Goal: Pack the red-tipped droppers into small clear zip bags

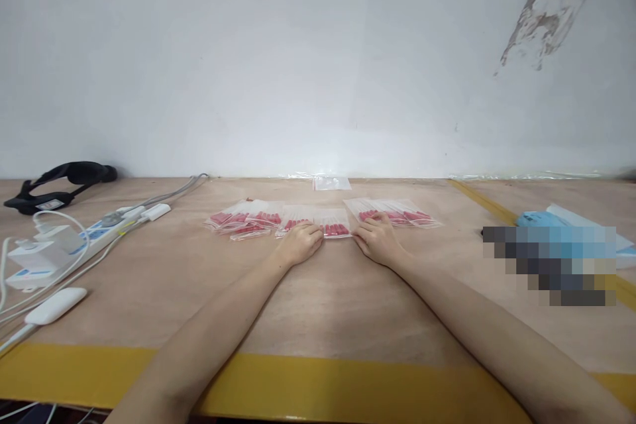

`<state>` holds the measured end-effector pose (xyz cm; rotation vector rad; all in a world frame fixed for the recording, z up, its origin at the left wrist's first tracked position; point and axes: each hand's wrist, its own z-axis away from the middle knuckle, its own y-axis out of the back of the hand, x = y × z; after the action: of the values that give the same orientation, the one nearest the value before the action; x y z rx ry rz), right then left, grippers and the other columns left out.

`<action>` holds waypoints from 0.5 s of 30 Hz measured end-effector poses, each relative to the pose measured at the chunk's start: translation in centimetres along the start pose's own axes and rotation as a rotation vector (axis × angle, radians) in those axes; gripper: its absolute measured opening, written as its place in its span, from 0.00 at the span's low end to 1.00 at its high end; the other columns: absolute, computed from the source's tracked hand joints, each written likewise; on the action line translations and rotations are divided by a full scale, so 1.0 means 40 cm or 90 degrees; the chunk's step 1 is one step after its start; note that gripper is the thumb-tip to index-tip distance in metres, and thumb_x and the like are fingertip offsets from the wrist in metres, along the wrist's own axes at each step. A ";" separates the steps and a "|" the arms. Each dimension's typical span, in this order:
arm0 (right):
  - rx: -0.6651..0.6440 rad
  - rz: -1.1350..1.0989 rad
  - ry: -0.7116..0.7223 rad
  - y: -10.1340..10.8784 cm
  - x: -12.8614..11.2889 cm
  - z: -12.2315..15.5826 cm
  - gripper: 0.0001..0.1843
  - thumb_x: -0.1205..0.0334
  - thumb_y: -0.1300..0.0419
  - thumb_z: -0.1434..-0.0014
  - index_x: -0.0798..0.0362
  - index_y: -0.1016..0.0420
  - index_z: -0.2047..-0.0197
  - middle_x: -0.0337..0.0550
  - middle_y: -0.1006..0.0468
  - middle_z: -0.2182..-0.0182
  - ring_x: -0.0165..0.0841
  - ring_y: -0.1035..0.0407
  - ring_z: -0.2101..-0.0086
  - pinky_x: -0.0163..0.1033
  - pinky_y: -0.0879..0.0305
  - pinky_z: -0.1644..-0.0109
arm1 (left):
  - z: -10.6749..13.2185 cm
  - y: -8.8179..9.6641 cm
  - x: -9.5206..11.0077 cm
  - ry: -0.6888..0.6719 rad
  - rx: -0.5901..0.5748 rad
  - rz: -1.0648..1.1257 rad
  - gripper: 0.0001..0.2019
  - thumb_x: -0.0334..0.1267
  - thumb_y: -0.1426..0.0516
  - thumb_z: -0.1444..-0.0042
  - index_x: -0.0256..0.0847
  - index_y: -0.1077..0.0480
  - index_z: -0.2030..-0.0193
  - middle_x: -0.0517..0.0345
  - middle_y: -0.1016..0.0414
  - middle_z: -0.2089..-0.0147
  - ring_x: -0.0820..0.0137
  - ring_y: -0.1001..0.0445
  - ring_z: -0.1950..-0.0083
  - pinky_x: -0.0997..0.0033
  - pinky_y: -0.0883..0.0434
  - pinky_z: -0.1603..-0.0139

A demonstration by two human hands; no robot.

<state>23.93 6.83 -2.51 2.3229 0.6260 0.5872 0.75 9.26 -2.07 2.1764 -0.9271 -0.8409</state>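
A small clear plastic bag (pixel 336 224) with a row of red pieces in it lies flat on the table between my hands. My left hand (pixel 302 242) has its fingers curled together at the bag's left edge. At the right edge, the closed fingers of my right hand (pixel 379 238) pinch the bag's corner. Behind my left hand lies a bag of red pieces (pixel 298 220), partly covered. A loose pile of similar bags (pixel 248 218) sits to the left, and overlapping bags (pixel 397 213) spread behind my right hand.
A white packet (pixel 332 183) lies by the wall. On the left are a power strip (pixel 94 238) with cables, a white adapter (pixel 55 306) and a black strap-like device (pixel 62 185). A blue bundle (pixel 541 219) lies right, beside a blurred patch. Yellow tape (pixel 308 384) lines the front edge.
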 end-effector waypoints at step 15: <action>0.008 -0.008 -0.025 -0.010 -0.022 -0.013 0.11 0.64 0.50 0.43 0.53 0.29 0.73 0.39 0.25 0.76 0.30 0.37 0.70 0.43 0.56 0.54 | -0.086 -0.044 0.056 -0.005 -0.016 0.028 0.06 0.30 0.48 0.46 0.37 0.30 0.67 0.55 0.26 0.64 0.68 0.29 0.62 0.68 0.33 0.58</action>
<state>22.83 6.84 -2.62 2.3341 0.6274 0.5324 5.19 9.52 -1.99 2.1253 -0.9589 -0.8362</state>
